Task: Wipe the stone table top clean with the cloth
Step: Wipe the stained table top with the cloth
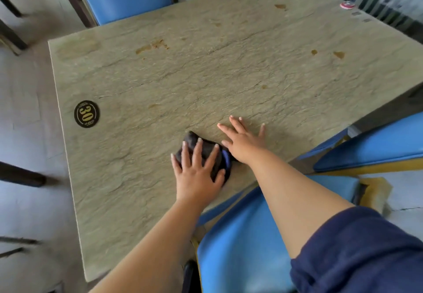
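Under the left hand [196,173]: the dark cloth [206,153], bunched, with a blue edge showing on its right side. Fingers are spread flat and pressing down on it, palm on top, not a pinch grip. Cloth sits near the tabletop's [206,82] near edge, roughly mid-width.

Right hand [243,140] is just beside the cloth on its right, fingers splayed, flat on bare stone, holding nothing. Looks like a brace.

Relation that matters: all the visible dirt lies away from the cloth, toward the far side. Brown smear [152,46] is far-left of the left hand; 2 small spots [338,54] are far-right; more marks [281,6] sit near the far edge. A faint blotch [264,86] is the nearest, ahead and right of the cloth. So my read is that the stroke has to push forward, away from the body.

Left hand owns the cloth, so it does the reach. Number plaque "30" [87,114] is well left, out of the path. Blue chairs [251,235] crowd the near side and may limit how far the person can lean.
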